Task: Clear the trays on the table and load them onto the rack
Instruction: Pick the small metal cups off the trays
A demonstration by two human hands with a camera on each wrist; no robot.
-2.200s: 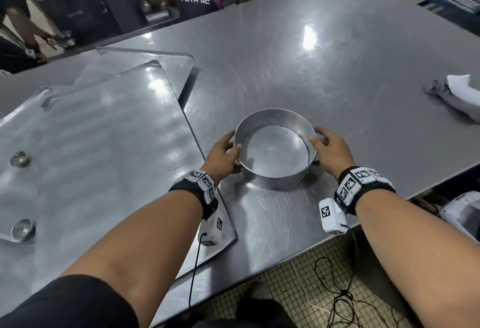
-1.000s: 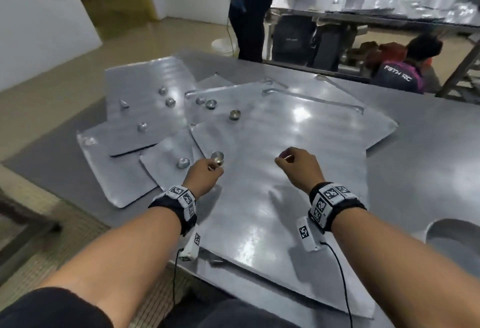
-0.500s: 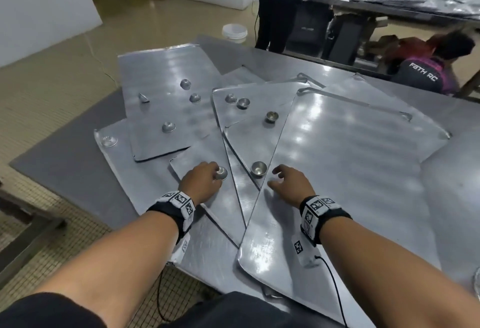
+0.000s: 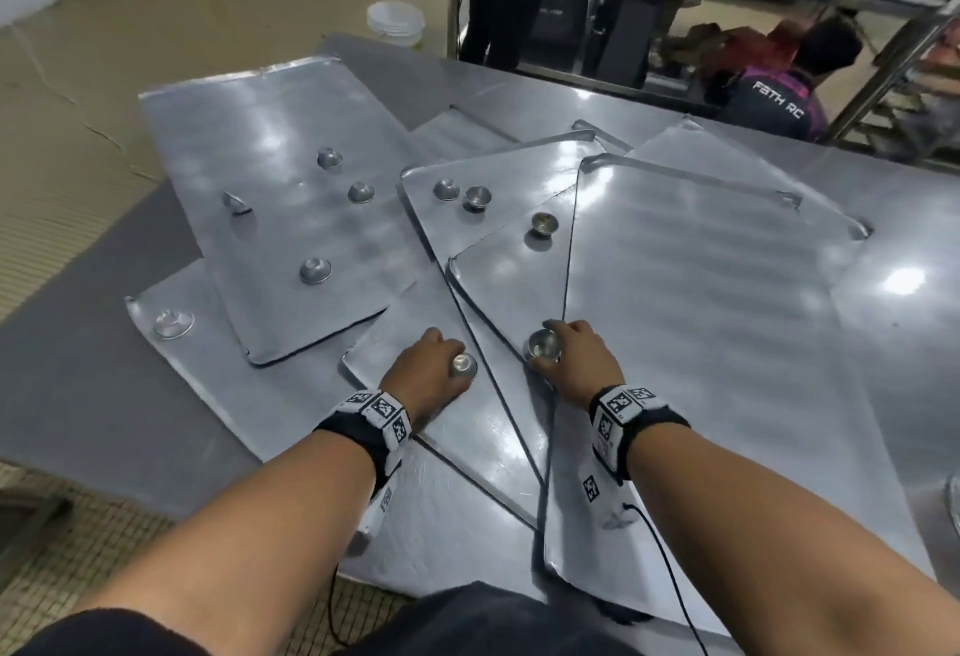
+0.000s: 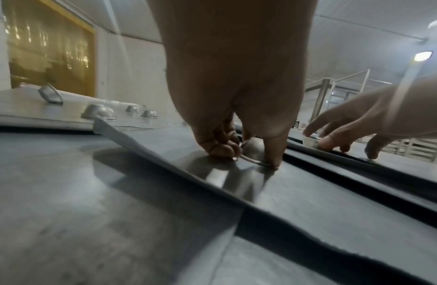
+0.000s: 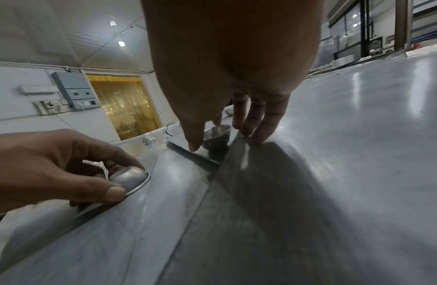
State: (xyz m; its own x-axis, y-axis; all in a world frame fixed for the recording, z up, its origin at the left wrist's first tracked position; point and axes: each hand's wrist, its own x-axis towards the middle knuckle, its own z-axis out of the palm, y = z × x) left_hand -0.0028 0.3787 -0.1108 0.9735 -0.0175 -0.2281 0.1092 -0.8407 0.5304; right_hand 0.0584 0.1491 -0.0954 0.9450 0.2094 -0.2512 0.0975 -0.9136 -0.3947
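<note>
Several flat metal trays overlap on the steel table (image 4: pixel 78 369); the largest tray (image 4: pixel 701 317) lies at the right. My left hand (image 4: pixel 462 369) pinches an upside-down small metal cup (image 4: pixel 464 364) on a lower tray (image 4: pixel 467 426). In the left wrist view the left hand (image 5: pixel 254 158) has thumb and fingers on that inverted cup (image 5: pixel 253 150). My right hand (image 4: pixel 543 348) holds an upright small cup (image 4: pixel 543 343) at the tray's (image 4: pixel 509 281) near corner. The right wrist view shows my right hand (image 6: pixel 220 138) around this upright cup (image 6: pixel 217 135), thumb and fingers on either side.
More small cups sit on the trays, one upright (image 4: pixel 544 223) and several inverted on the left tray (image 4: pixel 291 146). A round pan's rim (image 4: pixel 953 504) shows at the far right. People stand and crouch behind the table. A white bucket (image 4: pixel 395 21) is on the floor.
I have turned from the round pan to the trays. My right hand moved left onto the upright cup. My left hand stays on the inverted cup.
</note>
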